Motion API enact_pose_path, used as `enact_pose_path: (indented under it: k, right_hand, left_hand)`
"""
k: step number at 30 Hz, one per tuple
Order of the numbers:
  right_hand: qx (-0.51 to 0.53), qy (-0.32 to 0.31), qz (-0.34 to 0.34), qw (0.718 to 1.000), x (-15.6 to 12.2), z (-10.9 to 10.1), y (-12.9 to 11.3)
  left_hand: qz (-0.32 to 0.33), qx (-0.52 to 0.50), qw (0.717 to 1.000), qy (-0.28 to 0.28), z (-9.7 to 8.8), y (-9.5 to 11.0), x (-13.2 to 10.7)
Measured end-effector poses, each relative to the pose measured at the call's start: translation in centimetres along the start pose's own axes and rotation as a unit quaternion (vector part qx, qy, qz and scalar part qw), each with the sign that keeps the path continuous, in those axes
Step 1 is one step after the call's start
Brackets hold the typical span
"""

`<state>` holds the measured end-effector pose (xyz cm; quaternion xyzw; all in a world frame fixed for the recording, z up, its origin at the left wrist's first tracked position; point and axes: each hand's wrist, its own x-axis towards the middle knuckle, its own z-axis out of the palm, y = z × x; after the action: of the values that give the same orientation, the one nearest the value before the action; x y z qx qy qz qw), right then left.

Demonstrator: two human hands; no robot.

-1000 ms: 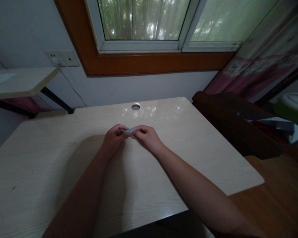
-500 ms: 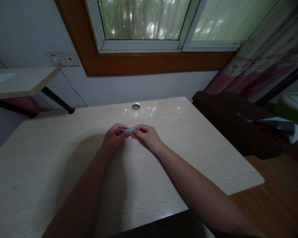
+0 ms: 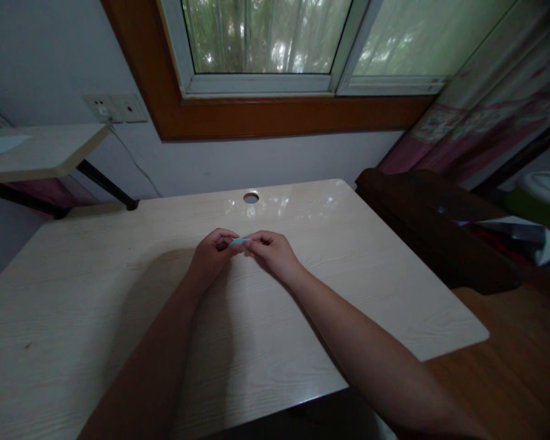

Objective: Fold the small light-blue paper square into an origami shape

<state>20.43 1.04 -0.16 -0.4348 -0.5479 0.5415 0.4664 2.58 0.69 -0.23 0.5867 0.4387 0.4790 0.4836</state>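
Observation:
My left hand and my right hand meet fingertip to fingertip over the middle of a pale wooden desk. Both are pinched closed on a small light-blue piece held between them; only a thin sliver of it shows, so I cannot make out what it is. The hands rest low, at or just above the desktop.
A round cable hole sits near the desk's far edge, below a window. A second tabletop stands at the left by wall sockets. A dark wooden piece of furniture and a curtain are at the right.
Almost nothing has moved. The hands stay pinched on the blue piece, with only slight shifts of the fingers.

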Motion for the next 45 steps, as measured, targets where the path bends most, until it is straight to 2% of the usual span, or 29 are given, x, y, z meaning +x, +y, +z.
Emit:
enact_pose_path:
  k: [7,14,25,35,42,45]
  right_hand:
    - [0.05,-0.018,-0.013,0.999,-0.22,0.06,-0.51]
    - [0.002,-0.01,-0.017,1.0,-0.51,0.07,-0.89]
    - [-0.019,0.0,-0.022,1.0,-0.63,0.16,-0.82]
    - [0.006,0.044,-0.02,0.999,-0.41,0.01,-1.08]
    - [-0.019,0.02,-0.006,1.0,-0.37,-0.01,-0.94]
    - [-0.062,0.0,-0.011,0.998,-0.51,-0.01,-0.81]
  left_hand:
    - [-0.012,-0.004,1.0,-0.003,-0.05,0.16,0.0]
    - [-0.012,0.013,0.999,-0.03,-0.02,-0.01,0.04]
    - [0.009,0.025,0.999,-0.026,0.19,0.45,-0.19]
    - [0.01,0.014,0.999,0.041,0.17,0.22,-0.01]
    - [0.008,-0.075,0.992,0.097,-0.03,0.24,0.27]
    - [-0.001,-0.076,0.992,0.104,-0.06,0.43,0.22]
